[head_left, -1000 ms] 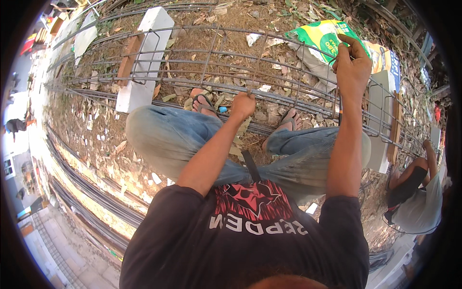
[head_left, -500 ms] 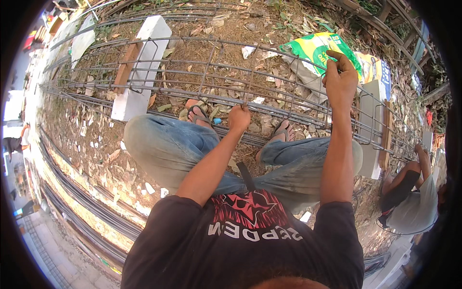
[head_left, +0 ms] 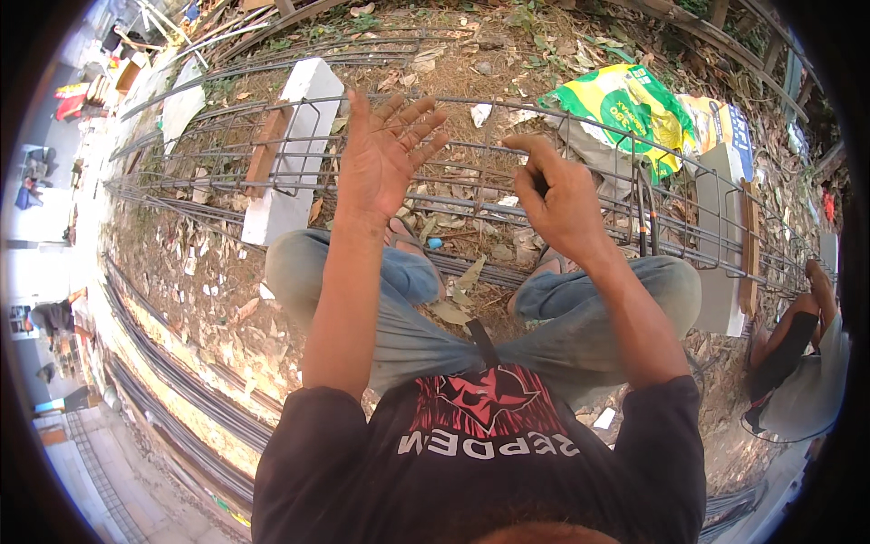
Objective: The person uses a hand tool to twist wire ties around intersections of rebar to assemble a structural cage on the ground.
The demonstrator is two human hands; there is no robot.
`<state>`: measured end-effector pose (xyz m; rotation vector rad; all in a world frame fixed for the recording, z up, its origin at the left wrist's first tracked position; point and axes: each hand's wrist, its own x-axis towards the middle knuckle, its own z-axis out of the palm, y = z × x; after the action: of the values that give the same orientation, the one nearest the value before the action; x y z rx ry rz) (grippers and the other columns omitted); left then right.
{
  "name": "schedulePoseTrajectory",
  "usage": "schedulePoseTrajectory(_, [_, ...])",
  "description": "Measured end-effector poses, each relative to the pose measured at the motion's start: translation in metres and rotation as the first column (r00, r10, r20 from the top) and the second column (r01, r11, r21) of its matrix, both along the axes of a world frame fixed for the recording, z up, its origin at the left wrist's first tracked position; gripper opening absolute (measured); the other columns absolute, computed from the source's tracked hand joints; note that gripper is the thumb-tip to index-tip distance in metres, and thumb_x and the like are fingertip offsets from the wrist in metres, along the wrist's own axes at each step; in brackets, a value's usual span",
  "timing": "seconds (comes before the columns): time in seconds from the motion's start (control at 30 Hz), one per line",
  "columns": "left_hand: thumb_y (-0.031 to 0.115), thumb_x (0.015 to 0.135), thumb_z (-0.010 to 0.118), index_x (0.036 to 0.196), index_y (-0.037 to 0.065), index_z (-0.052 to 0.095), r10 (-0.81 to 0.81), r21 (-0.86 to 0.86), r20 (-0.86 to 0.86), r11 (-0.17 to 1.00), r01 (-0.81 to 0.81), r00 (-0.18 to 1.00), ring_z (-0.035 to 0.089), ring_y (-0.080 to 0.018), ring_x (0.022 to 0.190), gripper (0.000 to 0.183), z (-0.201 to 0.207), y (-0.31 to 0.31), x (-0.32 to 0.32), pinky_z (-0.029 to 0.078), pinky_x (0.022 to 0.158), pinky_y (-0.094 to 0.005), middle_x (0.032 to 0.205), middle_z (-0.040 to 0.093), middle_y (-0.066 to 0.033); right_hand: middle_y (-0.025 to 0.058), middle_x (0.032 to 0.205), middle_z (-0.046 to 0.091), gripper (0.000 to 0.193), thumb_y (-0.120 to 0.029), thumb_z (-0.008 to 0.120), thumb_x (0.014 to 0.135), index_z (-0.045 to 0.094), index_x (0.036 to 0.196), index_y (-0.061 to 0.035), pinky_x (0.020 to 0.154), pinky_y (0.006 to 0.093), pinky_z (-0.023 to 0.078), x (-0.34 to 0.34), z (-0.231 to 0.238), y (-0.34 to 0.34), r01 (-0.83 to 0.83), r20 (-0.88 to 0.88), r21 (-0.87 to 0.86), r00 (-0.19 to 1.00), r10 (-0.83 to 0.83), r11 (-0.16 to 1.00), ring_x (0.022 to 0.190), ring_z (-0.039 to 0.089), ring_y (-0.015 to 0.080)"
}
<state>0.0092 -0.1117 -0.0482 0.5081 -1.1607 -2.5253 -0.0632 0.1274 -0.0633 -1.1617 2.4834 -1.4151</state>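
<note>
A long rebar cage (head_left: 489, 145) of thin rods and square stirrups lies across in front of my bent knees. My left hand (head_left: 390, 154) is raised over the cage's near rods, palm up, fingers spread, with nothing in it. To its right, my right hand (head_left: 562, 201) hovers above the cage. Its index finger points left, apart from the thumb, while the other fingers curl loosely; I see nothing held. Dark-handled pincers (head_left: 645, 213) with orange marks stand among the rods, right of my right hand.
White blocks (head_left: 308, 100) (head_left: 716, 299) with wooden pieces (head_left: 268, 145) (head_left: 749, 245) support the cage. Behind it lie a green-yellow sack (head_left: 625, 109) and a blue-orange sack (head_left: 725, 127). Rod bundles (head_left: 181, 399) run along the left. Another person (head_left: 802, 363) crouches at the right.
My left hand has left the rods, risen to the left and spread from a closed grip. My right hand has moved left and down. The pincers now show. The view has shifted slightly.
</note>
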Motion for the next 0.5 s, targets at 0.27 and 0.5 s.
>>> schedulePoseTrajectory(0.27, [0.047, 0.113, 0.046, 0.090, 0.003, 0.065, 0.063, -0.490, 0.102, 0.872, -0.005, 0.993, 0.040, -0.0109, 0.055, 0.053, -0.035, 0.003, -0.030, 0.036, 0.052, -0.0298, 0.064, 0.040, 0.0024, 0.0201, 0.104, 0.073, 0.049, -0.024, 0.068, 0.098, 0.057, 0.140, -0.0011, 0.086, 0.0468, 0.054, 0.018, -0.035, -0.012, -0.409, 0.192, 0.233, 0.909, 0.371, 0.882, 0.097, 0.071, 0.0364])
schedulePoseTrajectory(0.5, [0.028, 0.109, 0.041, 0.077, -0.006, 0.073, -0.563, -0.752, 0.439, 0.198, 0.629, 0.701, 0.069, -0.0347, 0.075, 0.057, -0.123, 0.132, -0.008, 0.053, 0.077, -0.0532, 0.075, 0.072, -0.0210, 0.0109, 0.100, 0.068, 0.053, -0.039, 0.051, 0.113, 0.055, 0.147, 0.0016, 0.086, 0.0361, 0.054, -0.021, -0.045, -0.008, 0.002, 0.416, -0.238, 0.904, 0.100, 0.971, 0.096, 0.065, 0.0189])
